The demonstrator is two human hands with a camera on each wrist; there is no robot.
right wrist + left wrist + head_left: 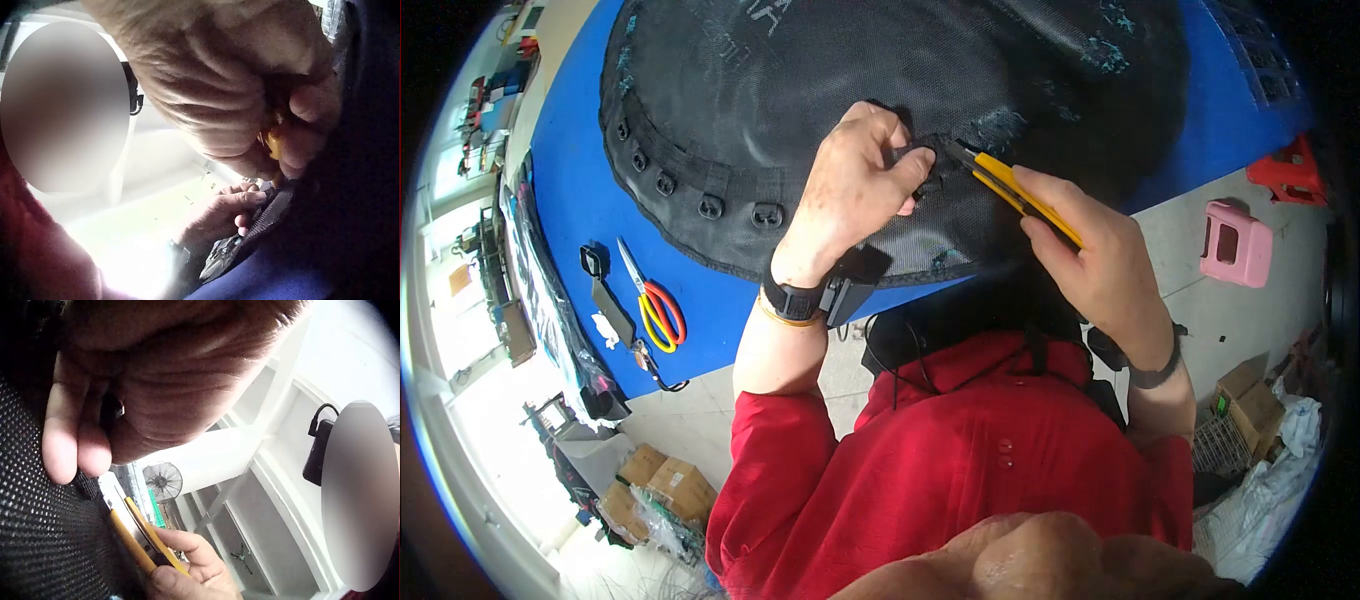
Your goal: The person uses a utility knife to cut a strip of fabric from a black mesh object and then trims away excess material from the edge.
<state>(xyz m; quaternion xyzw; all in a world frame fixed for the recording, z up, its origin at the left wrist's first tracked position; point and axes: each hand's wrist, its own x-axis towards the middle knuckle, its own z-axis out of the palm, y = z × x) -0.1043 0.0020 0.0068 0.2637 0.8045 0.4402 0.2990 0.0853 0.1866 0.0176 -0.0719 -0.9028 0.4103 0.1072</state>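
Note:
A large black mesh sheet with a rounded edge lies before me, with several black plastic buckles along its left side. My left hand pinches a bit of black material at the mesh between thumb and fingers. In my right hand is a yellow utility knife, gripped by its handle. Its blade end points left, right beside the pinched spot. The left wrist view shows the metal blade extended close to the left fingertips. From the right wrist, the curled fingers hide most of the knife.
Underneath is a blue table. Scissors with red and yellow handles lie at its left, beside a dark strap. On the floor to the right stand a pink stool and a red stool. Cardboard boxes sit lower left.

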